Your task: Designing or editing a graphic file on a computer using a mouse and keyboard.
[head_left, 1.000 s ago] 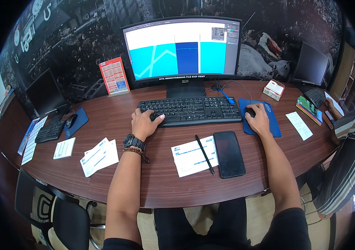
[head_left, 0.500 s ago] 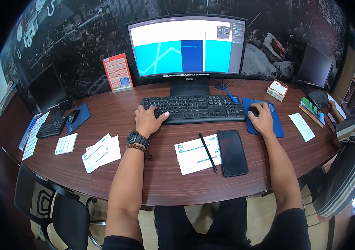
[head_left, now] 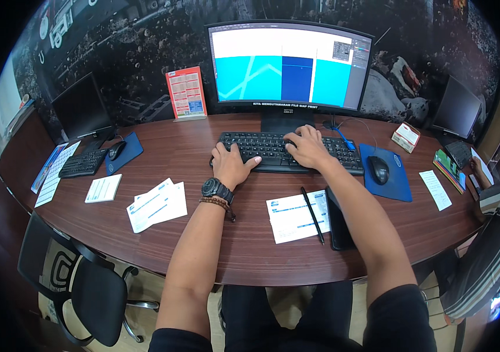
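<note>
My left hand (head_left: 231, 166) rests on the left end of a black keyboard (head_left: 267, 159), fingers spread over the keys and thumb stretched to the right. A watch and beaded bracelets circle that wrist. Over the keyboard's middle, my right hand (head_left: 310, 148) lies with its fingers apart on the keys, holding nothing. To its right, a black mouse (head_left: 378, 170) sits untouched on a blue mouse pad (head_left: 401, 191). Behind the keyboard, a wide monitor (head_left: 297, 76) displays cyan panels and a dark blue block.
Below the keyboard lie a printed form (head_left: 288, 226), a black pen (head_left: 312, 215) and a phone (head_left: 339, 229) partly under my right forearm. Loose papers (head_left: 157, 205) are at left. A red calendar (head_left: 186, 94) stands behind. At the right edge, a person's striped sleeve (head_left: 499, 196) shows.
My right hand has left the mouse and moved left onto the keyboard. My left hand stays at the keyboard's left end. The whole view has shifted slightly.
</note>
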Available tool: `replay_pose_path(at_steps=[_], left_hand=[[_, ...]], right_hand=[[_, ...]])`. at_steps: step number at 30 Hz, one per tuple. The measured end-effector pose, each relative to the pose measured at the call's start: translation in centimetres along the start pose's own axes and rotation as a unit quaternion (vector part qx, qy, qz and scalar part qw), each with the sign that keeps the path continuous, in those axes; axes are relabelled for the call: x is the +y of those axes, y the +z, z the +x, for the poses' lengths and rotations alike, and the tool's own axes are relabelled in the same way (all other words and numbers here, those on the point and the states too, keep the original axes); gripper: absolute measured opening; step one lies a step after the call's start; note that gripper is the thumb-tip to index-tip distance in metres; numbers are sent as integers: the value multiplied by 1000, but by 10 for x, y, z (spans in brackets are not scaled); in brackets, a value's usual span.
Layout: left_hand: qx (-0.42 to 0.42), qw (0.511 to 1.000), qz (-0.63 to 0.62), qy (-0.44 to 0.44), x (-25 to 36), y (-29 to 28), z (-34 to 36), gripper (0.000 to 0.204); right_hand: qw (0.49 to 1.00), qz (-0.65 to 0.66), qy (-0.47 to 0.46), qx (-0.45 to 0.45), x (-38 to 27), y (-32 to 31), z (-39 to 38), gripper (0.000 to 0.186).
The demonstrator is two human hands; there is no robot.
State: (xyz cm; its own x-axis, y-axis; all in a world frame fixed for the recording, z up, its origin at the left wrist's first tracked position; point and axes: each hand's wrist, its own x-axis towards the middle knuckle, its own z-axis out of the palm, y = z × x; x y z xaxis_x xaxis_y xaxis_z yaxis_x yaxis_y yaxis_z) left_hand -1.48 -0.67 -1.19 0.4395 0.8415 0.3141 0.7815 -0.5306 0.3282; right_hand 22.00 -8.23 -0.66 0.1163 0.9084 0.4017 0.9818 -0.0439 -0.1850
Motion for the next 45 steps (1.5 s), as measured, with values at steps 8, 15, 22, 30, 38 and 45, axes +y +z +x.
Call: replay_pose_path(at_steps=[8, 15, 22, 30, 38, 45], left_hand=[[6, 1000, 0, -4, -4, 6, -1, 87], [3, 1000, 20, -5, 2, 4, -1, 89], [19, 1000, 19, -1, 2, 7, -3, 87], [-20, 1000, 15, -7, 6, 2, 0, 89], [1, 1000, 16, -9, 2, 1, -3, 84], [-24, 1000, 11, -8, 4, 0, -2, 89]], right_hand=[[999, -3, 2, 49, 14, -9, -10, 28], [966, -86, 106, 218, 107, -68, -118, 23], [959, 0, 186, 213, 118, -73, -147, 34], [961, 16, 191, 198, 137, -68, -148, 34], [961, 48, 195, 191, 127, -69, -144, 33], [969, 72, 146, 188, 128, -70, -146, 33]])
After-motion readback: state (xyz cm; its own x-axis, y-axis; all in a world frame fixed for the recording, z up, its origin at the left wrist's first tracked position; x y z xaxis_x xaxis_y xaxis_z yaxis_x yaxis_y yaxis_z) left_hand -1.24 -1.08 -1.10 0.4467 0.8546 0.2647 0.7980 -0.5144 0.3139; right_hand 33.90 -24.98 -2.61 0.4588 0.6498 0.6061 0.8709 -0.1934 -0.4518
